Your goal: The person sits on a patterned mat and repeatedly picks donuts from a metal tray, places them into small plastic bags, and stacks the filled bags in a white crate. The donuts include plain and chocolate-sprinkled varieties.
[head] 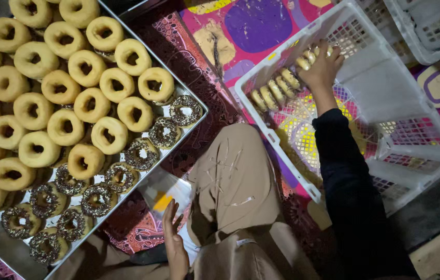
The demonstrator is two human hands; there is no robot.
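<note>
Row of packed doughnuts [277, 88] — stood on edge against the near-left wall of the white plastic crate [411, 150], which sat on the patterned mat [261, 26]. Your right hand [323, 65], fingers curled, pressed on the far end of that row. Your left hand [174, 243], fingers loosely spread, touched a clear plastic bag [165, 194] beside your knee. Left of it — a metal tray [2, 249] held plain doughnuts [49, 93] and sprinkle-topped doughnuts [126, 166].

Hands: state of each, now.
Left hand: open, fingers touching a clear plastic bag.
Right hand: closed on a packed doughnut inside the white crate.
</note>
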